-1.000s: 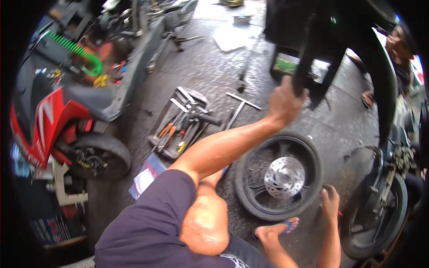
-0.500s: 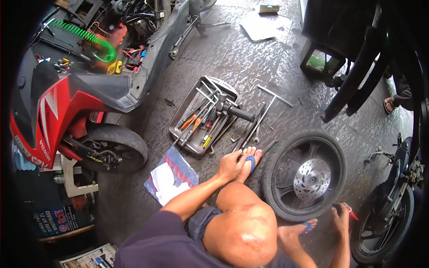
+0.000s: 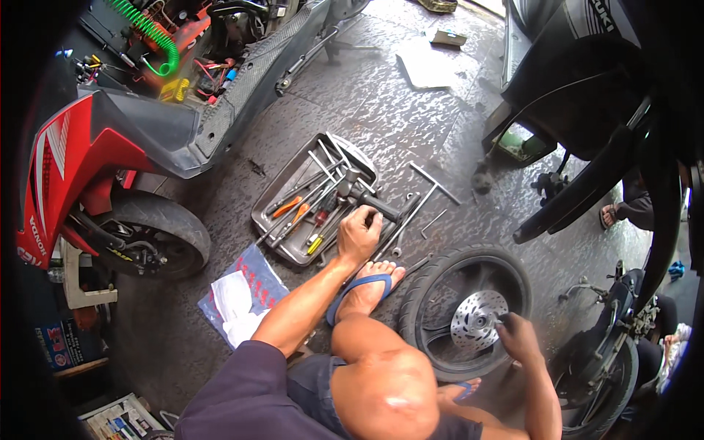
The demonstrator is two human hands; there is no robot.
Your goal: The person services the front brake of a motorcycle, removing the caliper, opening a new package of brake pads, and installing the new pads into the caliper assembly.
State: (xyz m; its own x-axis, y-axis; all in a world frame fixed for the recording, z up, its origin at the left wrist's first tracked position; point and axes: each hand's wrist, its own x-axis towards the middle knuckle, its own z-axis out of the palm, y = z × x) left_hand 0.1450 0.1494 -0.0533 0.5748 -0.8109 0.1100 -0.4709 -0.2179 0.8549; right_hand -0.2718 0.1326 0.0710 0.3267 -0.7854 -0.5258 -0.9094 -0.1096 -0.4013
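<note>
My left hand is closed, at the right side of a metal tool tray, close to a hammer with a dark handle. What its fingers hold, if anything, is hidden. My right hand has its fingers curled in, fingertips at the silver brake disc. That disc sits at the middle of a motorcycle wheel lying flat on the floor. Anything inside the right hand cannot be made out. Several screwdrivers and long-shafted tools lie in the tray; wrenches rest beside it.
A T-handle wrench and a hex key lie past the wheel. Left of my arm is a plastic bag with a white cloth. A red motorcycle stands at left, dark ones at right. Another person's foot shows there.
My left hand has moved from beside my foot up to the tray's edge. My right hand has come in from beyond the wheel to its disc; the small red-tipped item it held no longer shows.
</note>
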